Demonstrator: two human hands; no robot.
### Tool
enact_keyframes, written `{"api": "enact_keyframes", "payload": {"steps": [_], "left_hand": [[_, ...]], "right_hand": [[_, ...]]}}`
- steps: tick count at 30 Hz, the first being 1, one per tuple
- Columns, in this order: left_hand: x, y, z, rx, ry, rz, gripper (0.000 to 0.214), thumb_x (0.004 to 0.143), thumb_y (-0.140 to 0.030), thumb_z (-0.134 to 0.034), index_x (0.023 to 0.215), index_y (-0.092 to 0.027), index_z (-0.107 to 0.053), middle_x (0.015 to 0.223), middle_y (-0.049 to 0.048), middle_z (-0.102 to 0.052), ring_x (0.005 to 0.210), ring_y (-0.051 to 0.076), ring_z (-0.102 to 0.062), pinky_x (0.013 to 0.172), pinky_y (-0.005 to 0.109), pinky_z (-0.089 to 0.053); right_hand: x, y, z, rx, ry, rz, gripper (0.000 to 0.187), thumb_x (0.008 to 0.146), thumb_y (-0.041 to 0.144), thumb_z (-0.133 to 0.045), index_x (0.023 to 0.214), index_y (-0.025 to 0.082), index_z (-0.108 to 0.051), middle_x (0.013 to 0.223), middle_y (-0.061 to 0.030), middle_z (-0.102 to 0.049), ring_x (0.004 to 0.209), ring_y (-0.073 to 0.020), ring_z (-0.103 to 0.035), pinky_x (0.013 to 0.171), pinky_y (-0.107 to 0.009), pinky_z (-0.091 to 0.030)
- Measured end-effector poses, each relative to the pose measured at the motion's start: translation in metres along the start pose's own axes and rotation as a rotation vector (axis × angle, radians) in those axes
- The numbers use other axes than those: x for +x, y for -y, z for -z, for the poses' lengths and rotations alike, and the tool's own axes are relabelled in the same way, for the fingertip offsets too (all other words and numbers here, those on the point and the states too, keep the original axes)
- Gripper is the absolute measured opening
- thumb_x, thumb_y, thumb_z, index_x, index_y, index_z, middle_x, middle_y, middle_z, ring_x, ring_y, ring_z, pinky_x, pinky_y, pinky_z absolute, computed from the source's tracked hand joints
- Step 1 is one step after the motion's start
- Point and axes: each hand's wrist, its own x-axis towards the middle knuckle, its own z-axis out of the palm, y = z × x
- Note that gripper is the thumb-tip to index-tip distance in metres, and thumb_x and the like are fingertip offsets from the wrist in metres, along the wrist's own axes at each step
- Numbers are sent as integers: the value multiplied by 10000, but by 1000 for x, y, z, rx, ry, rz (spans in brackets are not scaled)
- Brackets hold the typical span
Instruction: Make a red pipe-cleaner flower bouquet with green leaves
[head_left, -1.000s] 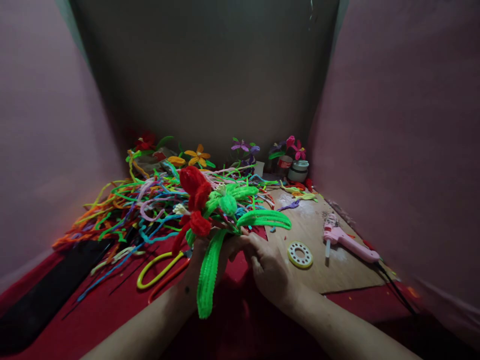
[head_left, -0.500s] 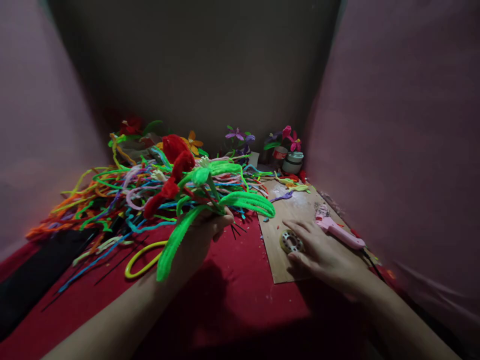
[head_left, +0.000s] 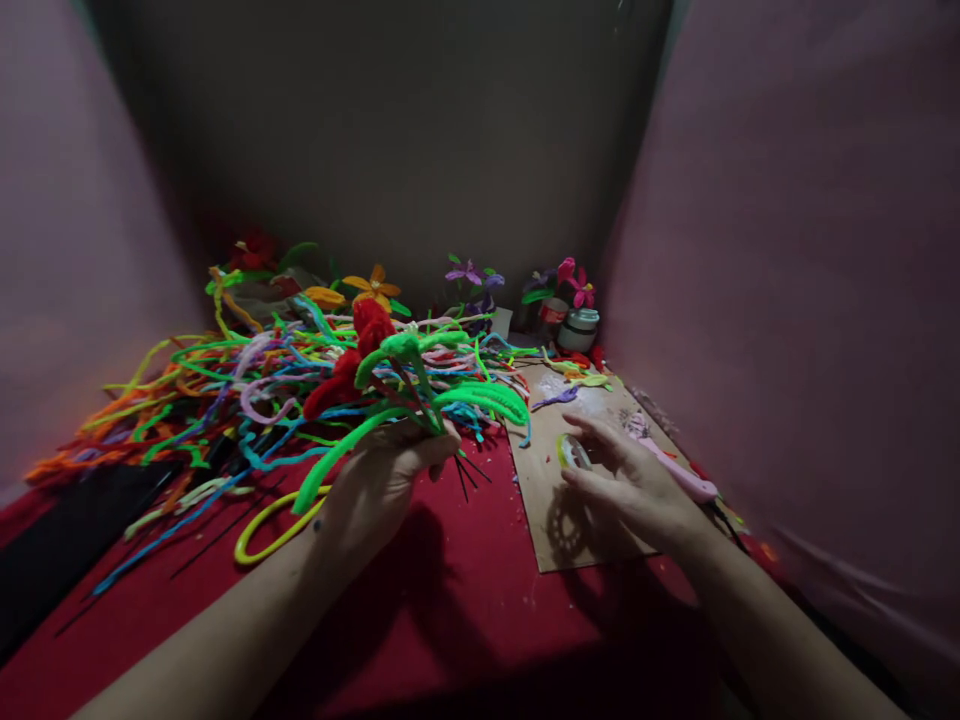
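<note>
My left hand (head_left: 379, 480) is closed round the stems of a pipe-cleaner bouquet (head_left: 401, 385) with red flowers and long green leaves, held above the red cloth. My right hand (head_left: 634, 480) pinches a yellow-rimmed tape roll (head_left: 571, 452) and lifts it off the wooden board (head_left: 570, 520). The roll stands on edge between thumb and fingers. A pink glue gun (head_left: 675, 465) lies just behind that hand.
A big heap of loose coloured pipe cleaners (head_left: 225, 380) covers the left and middle. Finished flowers (head_left: 367, 285) and small jars (head_left: 577, 328) stand along the back wall. A yellow loop (head_left: 274, 525) lies on the red cloth (head_left: 465, 600). Pink walls close in both sides.
My right hand left the bouquet, moved right to the board and picked up the tape roll. My left hand kept the bouquet and tilted it lower.
</note>
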Motion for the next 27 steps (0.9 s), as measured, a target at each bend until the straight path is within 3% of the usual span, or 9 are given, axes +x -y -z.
{"api": "enact_keyframes", "payload": {"steps": [4,10,14,17,23,27], "left_hand": [[1,11,-6,-378,96,93,99,714,-253,-638,754,-182,-694,798,7,-680,795,180,-579,778,282,-417],[6,17,-10,-728,212,170,147,696,-188,-675,837,-160,-707,904,45,-703,898,186,-605,880,309,-424],[5,15,-7,-690,253,119,195,714,-182,-652,901,-161,-702,968,60,-697,948,204,-601,915,333,-406],[4,18,-6,-561,201,79,206,717,-188,-645,915,-163,-699,978,58,-691,950,219,-591,905,342,-400],[5,25,-5,-372,157,66,195,725,-201,-633,907,-173,-698,826,31,-686,804,201,-591,821,330,-417],[5,19,-7,-372,154,86,152,725,-183,-628,859,-170,-698,805,26,-679,816,202,-590,829,325,-411]], "right_hand": [[15,25,-12,24,-52,90,402,751,240,-584,1149,215,-530,1096,-79,-553,1036,-221,-506,891,-389,-404],[36,47,-34,-24,-100,337,324,715,161,-594,1035,191,-562,936,-61,-521,869,-187,-511,778,-323,-434],[44,51,-45,-42,-74,416,410,704,115,-578,1103,196,-528,988,-75,-526,908,-200,-514,810,-339,-440],[46,52,-50,-2,-86,454,420,724,121,-571,1129,212,-509,1042,-80,-527,958,-211,-514,851,-367,-437],[45,42,-51,24,-37,451,391,737,156,-592,1116,220,-524,1035,-70,-520,980,-217,-507,877,-385,-435],[44,38,-52,57,-26,451,375,742,144,-571,1102,240,-529,1011,-55,-533,976,-213,-511,849,-375,-455]]}}
